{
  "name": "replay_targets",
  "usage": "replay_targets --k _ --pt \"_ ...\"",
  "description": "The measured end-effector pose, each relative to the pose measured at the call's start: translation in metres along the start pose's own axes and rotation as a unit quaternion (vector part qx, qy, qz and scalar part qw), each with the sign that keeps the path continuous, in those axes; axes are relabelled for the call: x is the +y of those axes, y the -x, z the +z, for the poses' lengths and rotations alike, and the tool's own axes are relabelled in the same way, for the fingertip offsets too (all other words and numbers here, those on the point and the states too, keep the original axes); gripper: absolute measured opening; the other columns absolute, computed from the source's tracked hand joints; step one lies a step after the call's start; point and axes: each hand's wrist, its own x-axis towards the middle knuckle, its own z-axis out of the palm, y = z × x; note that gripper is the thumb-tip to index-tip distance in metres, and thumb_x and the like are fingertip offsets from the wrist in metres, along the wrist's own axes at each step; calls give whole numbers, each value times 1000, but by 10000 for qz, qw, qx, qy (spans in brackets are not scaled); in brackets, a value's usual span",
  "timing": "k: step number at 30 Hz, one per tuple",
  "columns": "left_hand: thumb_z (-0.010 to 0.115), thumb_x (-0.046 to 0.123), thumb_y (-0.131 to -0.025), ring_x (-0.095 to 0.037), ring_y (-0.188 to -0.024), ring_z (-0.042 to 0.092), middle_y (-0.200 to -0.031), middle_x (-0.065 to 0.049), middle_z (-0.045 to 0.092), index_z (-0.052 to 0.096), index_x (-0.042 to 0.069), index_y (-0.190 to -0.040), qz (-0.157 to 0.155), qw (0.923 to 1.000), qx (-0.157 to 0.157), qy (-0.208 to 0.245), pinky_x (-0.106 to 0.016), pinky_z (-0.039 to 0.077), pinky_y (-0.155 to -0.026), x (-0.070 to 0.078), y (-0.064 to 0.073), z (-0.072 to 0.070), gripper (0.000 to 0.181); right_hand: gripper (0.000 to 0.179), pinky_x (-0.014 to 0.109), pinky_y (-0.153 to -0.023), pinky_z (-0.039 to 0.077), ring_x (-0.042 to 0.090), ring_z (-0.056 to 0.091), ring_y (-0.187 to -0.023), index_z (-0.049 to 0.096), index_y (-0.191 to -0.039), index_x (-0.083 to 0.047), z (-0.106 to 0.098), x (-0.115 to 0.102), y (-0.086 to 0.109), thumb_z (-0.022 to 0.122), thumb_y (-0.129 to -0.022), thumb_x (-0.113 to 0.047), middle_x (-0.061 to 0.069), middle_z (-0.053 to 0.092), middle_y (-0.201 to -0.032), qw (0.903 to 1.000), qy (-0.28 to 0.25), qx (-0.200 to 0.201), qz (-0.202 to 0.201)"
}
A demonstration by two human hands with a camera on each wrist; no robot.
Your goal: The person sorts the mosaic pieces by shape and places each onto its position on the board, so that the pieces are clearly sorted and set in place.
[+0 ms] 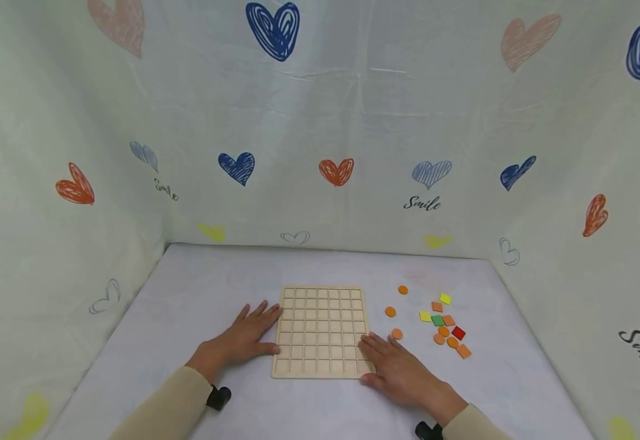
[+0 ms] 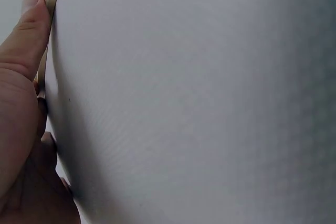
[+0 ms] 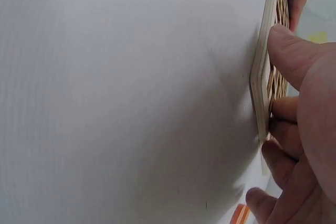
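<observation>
A pale wooden grid board (image 1: 322, 333) with rows of square recesses lies flat on the table. My left hand (image 1: 242, 339) rests at its left edge, fingers extended and spread; in the left wrist view the thumb (image 2: 32, 32) touches the board's rim. At the lower right corner is my right hand (image 1: 399, 371), its fairly straight fingers lying over the right edge. The right wrist view shows that thumb (image 3: 294, 51) on the board's near edge, with the other fingers alongside. Neither hand lifts anything.
Right of the board lie loose orange discs (image 1: 390, 311) and several small square tiles, among them a yellow tile (image 1: 425, 316), a green tile (image 1: 437, 320) and a red tile (image 1: 458, 333). White curtains (image 1: 325, 122) printed with hearts surround the white table (image 1: 215, 275).
</observation>
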Motion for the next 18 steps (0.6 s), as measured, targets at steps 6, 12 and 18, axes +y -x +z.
replay_targets --k 6,12,18 --pt "69 59 -96 -39 -164 14 -173 -13 31 30 7 -166 -9 10000 65 41 -65 4 -131 -3 -1 5 95 68 54 -124 38 28 44 -153 54 -155 -14 -2 11 -1 71 -99 -48 2 51 -162 9992 -241 238 213" --pt "71 57 -95 -39 -163 14 -172 -13 32 31 7 -166 40 9998 126 129 -65 4 -131 -4 0 6 96 68 49 -119 47 24 49 -144 56 -154 -22 -7 26 -3 81 -93 -39 -1 52 -159 9891 -577 950 968" --pt "71 58 -94 -34 -165 12 -174 -8 30 29 11 -167 -98 9998 120 144 -62 1 -132 -5 -1 8 96 63 49 -109 55 25 51 -132 61 -150 -21 -15 42 -6 84 -92 -26 4 53 -150 9738 -989 1537 1350"
